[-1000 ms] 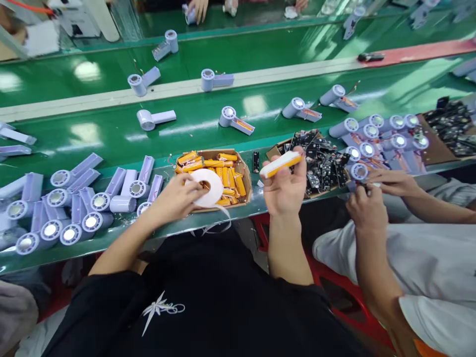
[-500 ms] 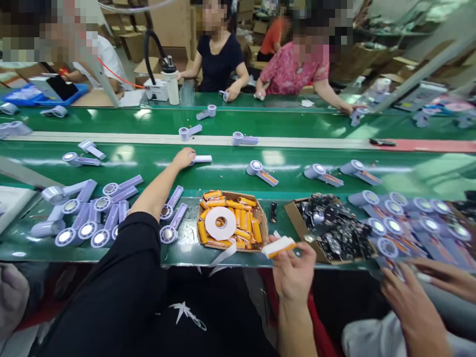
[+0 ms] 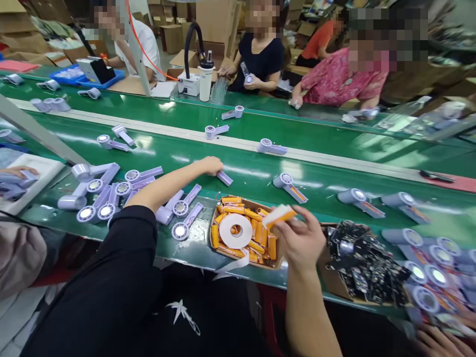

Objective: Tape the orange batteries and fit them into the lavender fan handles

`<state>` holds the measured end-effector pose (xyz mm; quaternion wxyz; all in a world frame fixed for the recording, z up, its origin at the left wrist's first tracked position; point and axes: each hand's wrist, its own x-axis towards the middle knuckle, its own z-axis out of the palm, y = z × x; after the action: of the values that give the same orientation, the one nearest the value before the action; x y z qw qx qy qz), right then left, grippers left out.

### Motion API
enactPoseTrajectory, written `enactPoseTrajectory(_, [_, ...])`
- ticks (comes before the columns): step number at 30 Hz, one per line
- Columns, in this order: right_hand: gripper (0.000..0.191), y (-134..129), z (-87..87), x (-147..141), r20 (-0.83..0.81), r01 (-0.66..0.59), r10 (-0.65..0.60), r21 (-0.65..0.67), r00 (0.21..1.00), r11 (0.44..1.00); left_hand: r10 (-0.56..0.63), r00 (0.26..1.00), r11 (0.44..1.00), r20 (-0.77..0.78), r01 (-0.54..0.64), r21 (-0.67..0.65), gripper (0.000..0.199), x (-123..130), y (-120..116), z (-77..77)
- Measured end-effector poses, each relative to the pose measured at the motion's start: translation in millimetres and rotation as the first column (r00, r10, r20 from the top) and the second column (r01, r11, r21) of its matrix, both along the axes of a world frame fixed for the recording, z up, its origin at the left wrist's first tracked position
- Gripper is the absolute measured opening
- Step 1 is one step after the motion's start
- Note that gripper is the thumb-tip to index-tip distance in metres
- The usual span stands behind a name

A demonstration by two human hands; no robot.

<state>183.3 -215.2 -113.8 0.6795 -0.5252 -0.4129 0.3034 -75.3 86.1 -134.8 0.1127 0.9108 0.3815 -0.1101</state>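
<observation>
So the L hand (image 3: 211, 166) is reached out over the green belt (image 3: 253, 176), fingers curled down over the near-hidden end of a lilac fan shell (image 3: 225, 178). Only the handle pokes out, so can't tell if the grip is actually closed on it.

R hand (image 3: 303, 240) has an orange battery (image 3: 285, 216) w/ a white strip (image 3: 274, 215) along its top, clamped btwn thumb & fingers. It's held up over the R edge of the cardboard box (image 3: 279, 260) full of orange cells (image 3: 256, 246). White tape roll (image 3: 227, 231) lies flat on those cells, w/ its loose tail (image 3: 234, 265) draped over the box's near rim.

More lilac fans (image 3: 107, 210) are bunched on the bench (image 3: 201, 248) L of the box, a few w/ handles crossing. On the R there's a 2nd box (image 3: 332, 281) heaped w/ black circuit boards (image 3: 366, 263), then a cluster of fans w/ wires (image 3: 433, 272). Co-worker's hand (image 3: 439, 342) is at the bottom R corner, kinda blurry.
</observation>
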Motion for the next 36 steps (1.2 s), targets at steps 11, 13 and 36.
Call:
enactPoseTrajectory(11, [0.029,217,-19.0,-53,0.776,-0.205,0.545,-0.505,0.317,0.839,0.12,0.959,0.993,0.257,-0.12,-0.015,0.025,-4,15,-11.1])
enactPoseTrajectory(13, [0.031,217,-24.0,-56,0.781,-0.183,0.574,-0.544,0.246,0.819,0.135,0.954,0.991,0.269,-0.132,-0.029,0.02,4,17,-14.9])
enactPoseTrajectory(36, [0.043,102,30.4,-14,0.765,-0.316,0.478,-0.368,0.431,0.874,-0.159,0.879,0.966,0.45,0.045,0.254,0.038,18,-91,27.6])
